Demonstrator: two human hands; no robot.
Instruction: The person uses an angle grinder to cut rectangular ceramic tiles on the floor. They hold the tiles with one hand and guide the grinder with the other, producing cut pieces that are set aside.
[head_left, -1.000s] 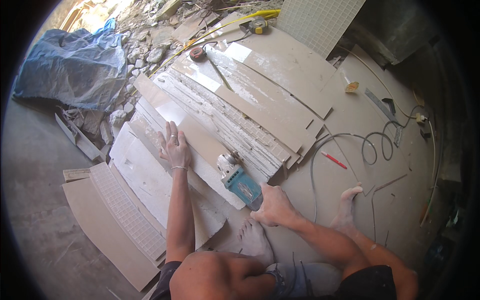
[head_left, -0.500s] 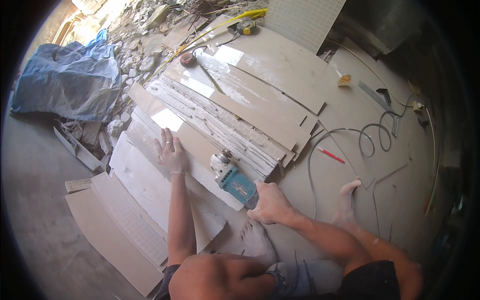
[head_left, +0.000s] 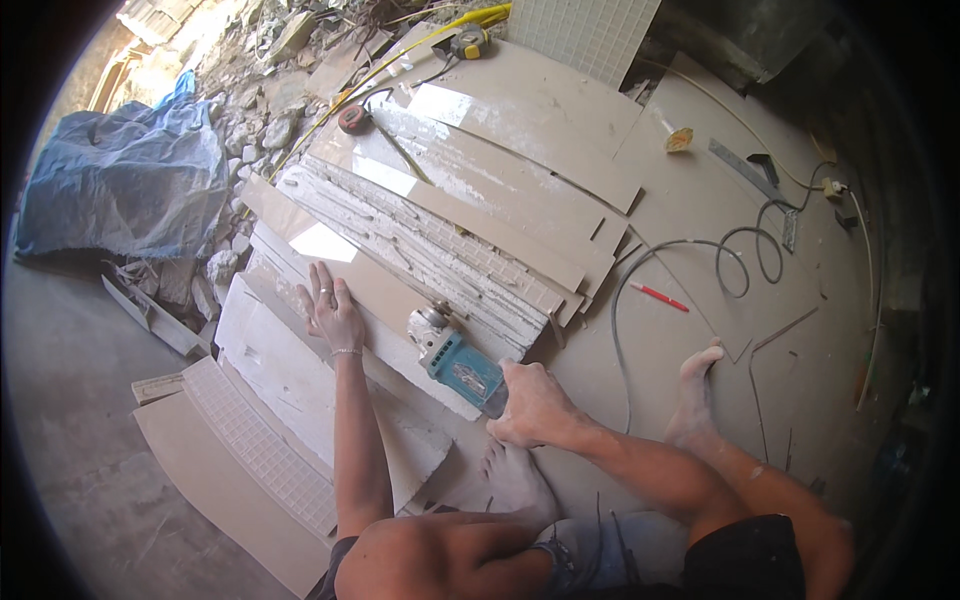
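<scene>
My right hand is wrapped round the rear of a teal angle grinder. The grinder's metal head is at the near edge of a long beige tile strip; its disc is hard to make out. My left hand lies on that strip with its fingers spread, left of the grinder. Under the strip is a dusty white slab, scored and chipped at the edges.
Beyond lie several cut tile strips, a red tape measure and a yellow-black one. A grey cable loops at right, near a red pencil and bare feet. Rubble and a blue sheet lie far left.
The whole view has shifted slightly, so most things appear a little further left. Both hands and the grinder keep nearly the same places along the tile strip.
</scene>
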